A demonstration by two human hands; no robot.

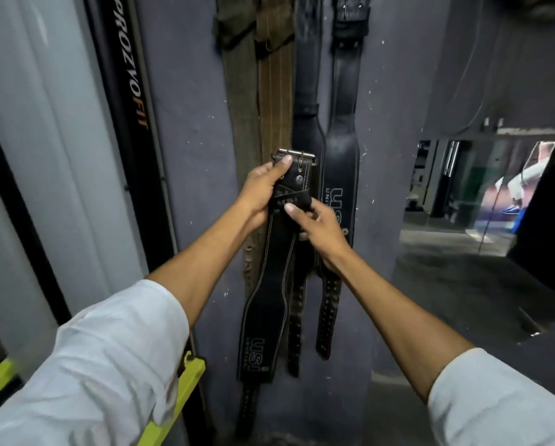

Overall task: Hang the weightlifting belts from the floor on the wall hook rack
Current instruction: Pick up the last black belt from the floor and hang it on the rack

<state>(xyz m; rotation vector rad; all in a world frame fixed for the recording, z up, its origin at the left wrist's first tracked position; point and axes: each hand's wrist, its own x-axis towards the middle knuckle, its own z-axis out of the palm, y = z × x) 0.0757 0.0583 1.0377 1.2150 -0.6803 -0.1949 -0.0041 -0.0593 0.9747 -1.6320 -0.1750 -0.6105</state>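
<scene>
Both hands hold a black belt (269,284) upright against the grey wall (189,123): left hand (263,188) grips just under the metal buckle (297,156), fingers clenched round the strap with thumb on its front; right hand (318,223) pinches the strap loop below, fingers closed on it. The belt's tail hangs down toward the floor. Behind it, four belts hang on the wall: two olive (256,91), two black (342,149); their hooks are out of view.
</scene>
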